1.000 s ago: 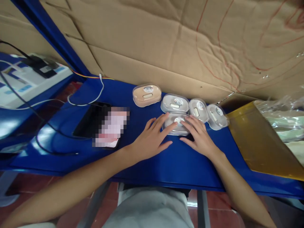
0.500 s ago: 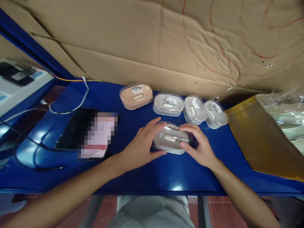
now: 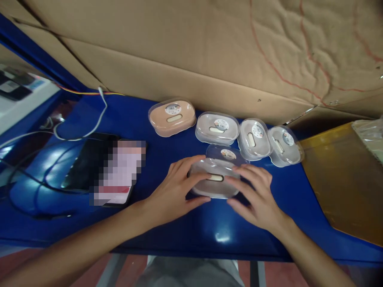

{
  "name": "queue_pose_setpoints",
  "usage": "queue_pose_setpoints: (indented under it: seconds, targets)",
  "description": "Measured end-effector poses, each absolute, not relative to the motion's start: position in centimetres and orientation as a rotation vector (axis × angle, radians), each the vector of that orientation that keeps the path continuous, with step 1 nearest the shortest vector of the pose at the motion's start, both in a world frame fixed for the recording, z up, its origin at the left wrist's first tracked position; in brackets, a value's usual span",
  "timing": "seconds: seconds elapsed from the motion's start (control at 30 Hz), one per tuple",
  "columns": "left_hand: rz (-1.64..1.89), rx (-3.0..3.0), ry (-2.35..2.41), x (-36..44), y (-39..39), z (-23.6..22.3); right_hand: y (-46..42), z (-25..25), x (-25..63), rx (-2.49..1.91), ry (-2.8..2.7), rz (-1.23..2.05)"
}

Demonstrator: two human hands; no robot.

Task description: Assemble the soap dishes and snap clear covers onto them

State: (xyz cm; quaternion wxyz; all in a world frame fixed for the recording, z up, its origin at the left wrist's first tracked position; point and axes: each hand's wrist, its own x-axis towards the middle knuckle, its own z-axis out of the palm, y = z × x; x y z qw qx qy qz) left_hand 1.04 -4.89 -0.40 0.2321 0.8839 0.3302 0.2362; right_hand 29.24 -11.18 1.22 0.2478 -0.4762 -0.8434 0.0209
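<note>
Right of the phone (image 3: 124, 171), a grey box (image 3: 215, 189) sits on the surface (image 3: 185, 235), its clear lid (image 3: 226, 153) apparently lifted. The left hand (image 3: 176, 185) clasps its phoneward end; the right hand's (image 3: 261, 197) grip is spread over the far end.

The left hand (image 3: 178, 183) and right hand (image 3: 259, 195), near the centre of the frame, are bare and slim-fingered; the 2 forearms (image 3: 110, 229) below are bare. Softly creased grey clothing (image 3: 191, 274) shows at bottom centre.
</note>
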Motion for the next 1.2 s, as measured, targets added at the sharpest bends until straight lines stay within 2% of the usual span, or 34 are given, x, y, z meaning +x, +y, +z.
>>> queue_pose_setpoints:
  seconds: [0.17, 0.4, 0.6, 0.77, 0.93, 1.03, 1.2]
  targets:
    - [0.587, 2.437, 0.895, 1.1, -5.1, -0.1, -11.4, 1.3, 28.4, -1.242, -2.452, -0.016]
    - [0.731, 2.386, 0.854, 0.2, -3.9, 0.3, -11.6, 1.2, 28.8, -1.251, -2.246, -0.063]
    - [0.929, 2.501, 1.091, 0.9, -1.1, 0.4, -11.4, 1.3, 29.1, -1.293, -1.973, -0.086]
    - [0.662, 2.820, 1.174, 4.0, 2.5, 2.1, -10.3, 0.9, 30.2, -1.361, -1.821, -0.146]
    - [0.249, 2.744, 1.195, 7.5, 7.0, 3.8, -9.1, 0.0, 31.3, -1.362, -1.872, -0.246]
    - [0.263, 2.691, 1.218, 8.1, 8.4, 4.3, -9.1, -0.2, 31.2, -1.361, -1.993, -0.263]
    - [0.482, 2.621, 1.246, 6.3, 7.5, 4.2, -9.7, 0.2, 31.0, -1.385, -2.292, -0.245]
